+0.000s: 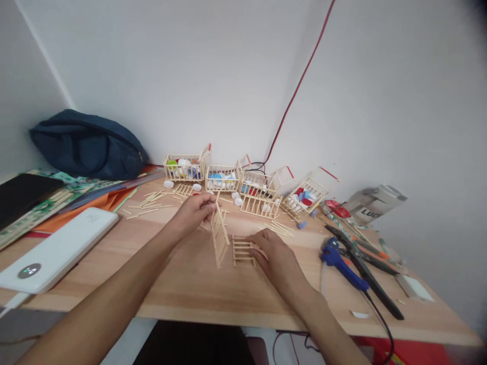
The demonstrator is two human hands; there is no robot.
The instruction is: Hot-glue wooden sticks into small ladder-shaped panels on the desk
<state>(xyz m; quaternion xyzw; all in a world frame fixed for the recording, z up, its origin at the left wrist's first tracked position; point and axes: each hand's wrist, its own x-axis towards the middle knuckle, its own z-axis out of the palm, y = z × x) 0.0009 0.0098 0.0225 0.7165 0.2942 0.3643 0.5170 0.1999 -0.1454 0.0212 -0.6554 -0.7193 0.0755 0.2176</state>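
My left hand (195, 213) pinches the upper end of a slatted wooden stick panel (219, 237), which stands tilted on edge over the middle of the table. Just right of that panel, a smaller ladder-like stick frame (242, 251) rests on the wood. The fingers of my right hand (271, 248) are closed on its right side. The two stick pieces are close to each other; whether they touch is unclear.
Several small stick carts (184, 167) stand along the wall, with loose sticks (150, 203) before them. A white power bank (61, 251) lies left. At right are a blue glue gun (342, 263), pliers (365, 279) and a box (375, 203).
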